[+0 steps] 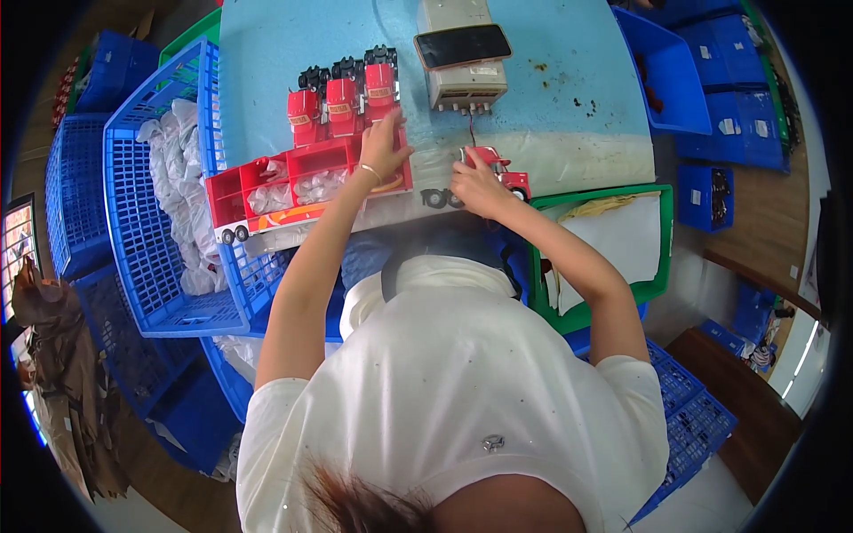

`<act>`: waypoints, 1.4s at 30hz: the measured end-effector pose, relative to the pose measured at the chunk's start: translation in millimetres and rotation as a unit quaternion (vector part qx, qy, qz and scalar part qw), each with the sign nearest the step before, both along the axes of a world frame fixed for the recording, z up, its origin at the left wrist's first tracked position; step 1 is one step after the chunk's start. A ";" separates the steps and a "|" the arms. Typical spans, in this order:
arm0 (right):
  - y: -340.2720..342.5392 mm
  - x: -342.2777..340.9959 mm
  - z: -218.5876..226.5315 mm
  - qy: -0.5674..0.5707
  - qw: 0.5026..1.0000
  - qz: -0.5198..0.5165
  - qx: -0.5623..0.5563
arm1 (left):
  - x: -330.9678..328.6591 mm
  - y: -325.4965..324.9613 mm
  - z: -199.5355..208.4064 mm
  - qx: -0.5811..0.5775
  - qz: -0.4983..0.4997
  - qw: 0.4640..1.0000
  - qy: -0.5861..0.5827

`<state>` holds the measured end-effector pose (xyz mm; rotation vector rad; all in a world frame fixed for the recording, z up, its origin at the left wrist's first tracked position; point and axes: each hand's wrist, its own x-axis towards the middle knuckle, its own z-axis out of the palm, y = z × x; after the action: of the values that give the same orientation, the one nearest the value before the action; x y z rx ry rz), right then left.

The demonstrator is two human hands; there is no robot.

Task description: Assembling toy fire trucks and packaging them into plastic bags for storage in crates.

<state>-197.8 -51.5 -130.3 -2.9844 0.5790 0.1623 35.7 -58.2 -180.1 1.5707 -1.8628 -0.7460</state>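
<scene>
A long red toy truck trailer (306, 163) lies along the table's near left edge, its open compartments holding crumpled clear plastic bags (320, 186). My left hand (380, 151) is closed on the trailer's right end. To the right, my right hand (480, 185) grips a red toy truck cab (515, 180) with its fingers over the top and back. Part of the cab is hidden by that hand. Black wheels (435, 198) show just left of the hand. Several red cabs with black chassis (342, 99) stand in a row behind the trailer.
A phone (464, 46) rests on a beige box-shaped device (466, 84) at the back. At left stands a blue crate (124, 231) of white plastic bags. A green tray (665, 258) with papers sits at my right. Blue bins (680, 80) stand beyond the blue table (569, 53).
</scene>
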 end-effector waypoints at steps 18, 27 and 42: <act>37.2 5.1 138.9 -0.237 0.942 -0.233 0.052 | -38.5 61.2 156.1 0.426 -0.038 0.646 0.633; 51.5 13.3 106.6 -0.552 0.756 -0.262 0.234 | -42.1 73.6 165.4 0.260 -0.044 0.752 0.604; -10.5 12.5 -58.7 -0.503 0.405 -0.552 0.528 | -2.4 59.6 170.2 0.111 0.008 0.953 0.282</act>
<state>-185.3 -62.0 -189.0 -0.6633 1.2773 -0.8986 33.3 1.4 -9.9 1.3108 -1.3789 -1.2790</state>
